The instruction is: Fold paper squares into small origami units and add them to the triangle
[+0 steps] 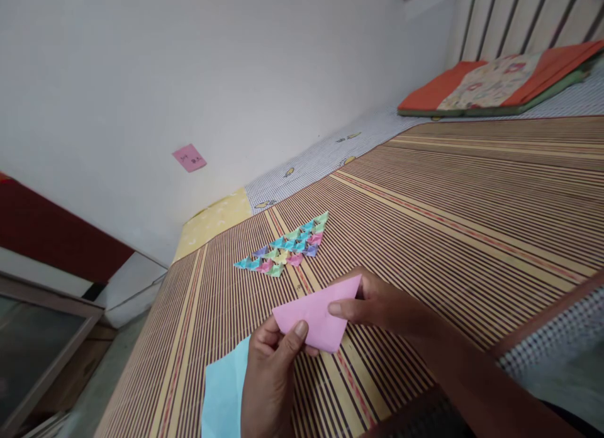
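Observation:
A folded sheet of pink paper (318,315), flat with a long straight upper edge and a pointed right corner, is held up above the striped mat. My left hand (278,369) pinches its left end, thumb on the front face and fingers behind. At the right end, my right hand (375,299) grips it with the thumb laid across the front; its other fingers are mostly hidden behind the paper. Partly behind my left wrist lies a light blue sheet of paper (221,387). Farther off on the mat sit several small folded paper boats (287,244) in many colours, set close together in rows.
The striped bamboo mat (453,192) covers a bed beside a white wall. A folded orange and floral quilt (500,79) lies at the far right. A pink note (189,158) sticks to the wall. The bed's left edge drops to the floor (101,375).

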A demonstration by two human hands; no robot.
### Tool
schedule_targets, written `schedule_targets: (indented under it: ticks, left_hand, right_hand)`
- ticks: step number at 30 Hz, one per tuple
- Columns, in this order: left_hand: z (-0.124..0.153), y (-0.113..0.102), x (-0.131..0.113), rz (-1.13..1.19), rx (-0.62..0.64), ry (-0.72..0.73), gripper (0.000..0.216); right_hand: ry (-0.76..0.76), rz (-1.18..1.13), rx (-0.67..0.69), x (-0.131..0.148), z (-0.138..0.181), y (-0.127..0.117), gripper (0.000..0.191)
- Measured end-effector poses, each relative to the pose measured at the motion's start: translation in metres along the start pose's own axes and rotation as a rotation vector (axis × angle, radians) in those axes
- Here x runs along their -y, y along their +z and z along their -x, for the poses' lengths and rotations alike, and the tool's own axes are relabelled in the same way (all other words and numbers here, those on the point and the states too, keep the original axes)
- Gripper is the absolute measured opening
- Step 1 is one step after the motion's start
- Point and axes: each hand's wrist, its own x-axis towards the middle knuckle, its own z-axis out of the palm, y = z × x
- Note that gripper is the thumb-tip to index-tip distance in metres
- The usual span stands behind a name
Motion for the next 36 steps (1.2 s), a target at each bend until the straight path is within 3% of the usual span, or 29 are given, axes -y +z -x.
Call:
schedule_targets:
  ticks: [6,10,12,15,17,21,24,26,32,36]
  left_hand:
    - [-0.001,-0.001,0.000,-0.033,-0.009,-0.014,0.020]
    - [0.000,-0.004,0.001,-0.079,-0.021,-0.007,0.021]
    - [0.000,-0.005,0.001,-0.138,-0.024,0.009,0.021]
    - [0.000,-0.007,0.000,-0.282,-0.019,0.042,0.022]
    - [0.001,-0.006,-0.002,-0.359,0.022,0.059,0.024]
    - [0.004,0.000,-0.005,-0.447,0.149,0.056,0.025]
    - [0.006,0.006,-0.006,-0.483,0.219,0.042,0.025]
    - [0.006,0.009,-0.006,-0.490,0.242,0.029,0.023]
    - [0.005,0.010,-0.007,-0.575,0.245,0.038,0.021]
    - [0.000,-0.009,-0.006,-0.640,0.073,0.069,0.028]
  right_hand:
    - [-0.016,0.003,-0.105,0.000,0.003,-0.015,0.037]
    - [-0.062,-0.036,-0.269,-0.004,0.003,-0.028,0.034]
    - [-0.103,0.068,-0.419,-0.002,0.002,-0.030,0.028]
    - [-0.130,0.435,-0.599,0.009,0.002,-0.024,0.016]
    - [-0.122,0.600,-0.562,0.018,0.004,-0.013,0.015]
    - [-0.117,0.713,-0.303,0.022,0.008,0.011,0.015]
    - [-0.079,0.734,-0.163,0.018,0.007,0.020,0.003]
    - [-0.053,0.707,-0.120,0.015,0.006,0.023,0.007]
    - [-0.045,0.606,-0.130,0.012,0.004,0.017,0.012]
    - [-0.094,0.464,-0.310,0.007,0.002,0.002,0.014]
